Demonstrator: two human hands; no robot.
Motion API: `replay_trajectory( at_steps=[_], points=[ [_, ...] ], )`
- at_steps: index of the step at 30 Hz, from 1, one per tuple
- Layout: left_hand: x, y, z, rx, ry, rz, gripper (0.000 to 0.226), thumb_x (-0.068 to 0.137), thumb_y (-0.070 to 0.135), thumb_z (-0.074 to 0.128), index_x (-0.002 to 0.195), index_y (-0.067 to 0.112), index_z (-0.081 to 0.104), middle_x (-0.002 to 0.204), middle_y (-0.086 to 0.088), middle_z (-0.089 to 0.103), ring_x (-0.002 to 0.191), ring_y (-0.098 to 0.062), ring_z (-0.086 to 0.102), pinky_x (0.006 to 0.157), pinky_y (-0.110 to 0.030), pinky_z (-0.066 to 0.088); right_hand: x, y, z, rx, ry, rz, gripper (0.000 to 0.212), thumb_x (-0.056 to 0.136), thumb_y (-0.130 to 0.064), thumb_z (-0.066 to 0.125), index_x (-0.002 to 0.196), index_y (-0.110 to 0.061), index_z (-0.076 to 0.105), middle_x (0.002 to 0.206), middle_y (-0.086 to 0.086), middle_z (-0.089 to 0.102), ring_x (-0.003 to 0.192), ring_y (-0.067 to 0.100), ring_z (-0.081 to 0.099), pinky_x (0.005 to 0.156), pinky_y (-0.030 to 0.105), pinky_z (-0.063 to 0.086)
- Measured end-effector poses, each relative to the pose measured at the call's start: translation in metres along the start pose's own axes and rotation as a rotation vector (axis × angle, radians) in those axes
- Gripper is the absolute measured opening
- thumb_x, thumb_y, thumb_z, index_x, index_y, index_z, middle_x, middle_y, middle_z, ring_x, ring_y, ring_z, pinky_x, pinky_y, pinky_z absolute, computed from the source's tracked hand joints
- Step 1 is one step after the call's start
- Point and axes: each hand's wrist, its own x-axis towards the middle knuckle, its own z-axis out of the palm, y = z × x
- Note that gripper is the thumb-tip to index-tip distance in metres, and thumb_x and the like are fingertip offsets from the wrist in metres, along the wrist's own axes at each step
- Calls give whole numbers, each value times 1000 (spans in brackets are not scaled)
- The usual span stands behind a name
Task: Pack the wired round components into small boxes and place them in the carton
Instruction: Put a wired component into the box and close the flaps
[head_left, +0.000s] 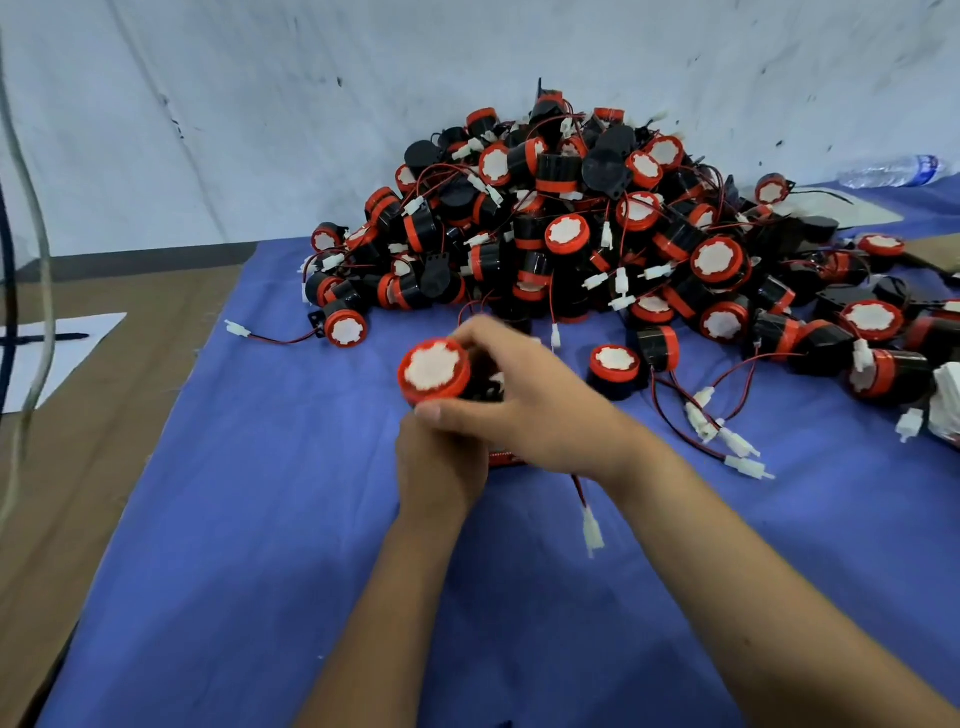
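Observation:
My right hand (524, 395) grips a round black component with a red rim and white face (434, 370), fingers curled over its top and thumb below. Its red and black wire hangs down to a white plug (593, 530). My left hand (439, 467) sits just under the right, curled around something mostly hidden; a small red edge (505, 458) shows beside it. A large pile of the same wired components (571, 223) lies on the blue cloth (260, 519) behind my hands.
Loose components (344, 326) (614, 365) and white plugs (737, 441) lie scattered at the front of the pile. Brown cardboard (78, 467) with a white sheet (57, 353) lies left of the cloth. A plastic bottle (898, 171) rests at the far right. A white wall stands behind.

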Motion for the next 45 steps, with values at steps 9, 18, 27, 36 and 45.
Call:
replay_trajectory(
  at_steps=[9, 18, 27, 36, 45],
  points=[
    [4, 0, -6, -13, -123, -56, 33, 105, 36, 40, 88, 14, 58, 84, 1, 68, 83, -27, 62, 75, -53, 51, -10, 32, -15, -372, 197, 60, 42, 89, -30, 77, 128, -23, 61, 116, -12, 64, 109, 9, 56, 97, 29, 46],
    [8, 3, -5, -298, -201, -175, 50, 106, 56, 31, 83, 31, 67, 78, 11, 72, 81, -17, 68, 70, -31, 53, -5, 13, 7, -570, 80, 124, 30, 92, -3, 60, 118, -11, 49, 110, 7, 65, 102, 30, 60, 74, 39, 46],
    [9, 2, -5, -187, -129, -123, 42, 111, 39, 42, 86, 14, 64, 82, -1, 70, 82, -26, 65, 75, -48, 53, -11, 12, 26, -1038, 58, 202, 47, 90, -10, 61, 136, -12, 53, 128, 7, 56, 121, 27, 47, 83, 32, 36],
    [8, 0, 4, -154, -101, -180, 7, 95, 28, 67, 89, 25, 62, 83, 3, 66, 76, -19, 59, 62, -35, 45, -28, 21, 25, -630, 503, 75, 11, 88, -10, 59, 99, -13, 59, 126, 7, 48, 110, 26, 50, 81, 29, 45],
    [13, -5, 4, -300, -120, -257, 17, 87, 30, 82, 101, 28, 73, 97, 9, 76, 93, -16, 69, 79, -41, 58, -37, 50, -30, -317, 517, 556, 23, 93, -42, 69, 89, -19, 72, 76, -3, 74, 77, 17, 71, 71, 34, 59]
  ],
)
